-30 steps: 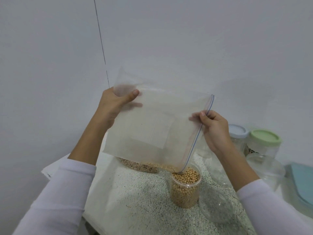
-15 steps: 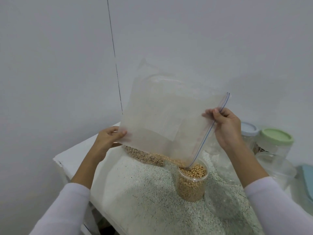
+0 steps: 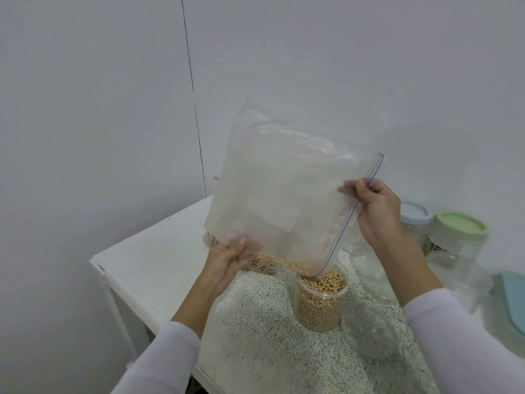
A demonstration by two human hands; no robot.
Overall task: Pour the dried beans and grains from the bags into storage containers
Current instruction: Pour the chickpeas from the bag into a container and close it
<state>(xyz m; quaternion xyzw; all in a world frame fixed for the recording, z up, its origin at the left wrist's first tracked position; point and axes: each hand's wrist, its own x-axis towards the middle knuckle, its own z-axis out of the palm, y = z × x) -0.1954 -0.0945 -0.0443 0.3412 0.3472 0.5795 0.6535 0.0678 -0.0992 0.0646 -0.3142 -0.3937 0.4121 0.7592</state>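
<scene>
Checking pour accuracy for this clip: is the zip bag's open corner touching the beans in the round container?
Touching. In the head view the zip bag's lowest corner dips inside the round container's rim and rests on the heaped beans, with no gap.

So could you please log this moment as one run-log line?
pouring | left hand grips bag bottom | right hand pinches zip edge | beans entering jar

no readable text, blank white label panel on the zip bag (image 3: 284, 194), no brands or numbers
</scene>
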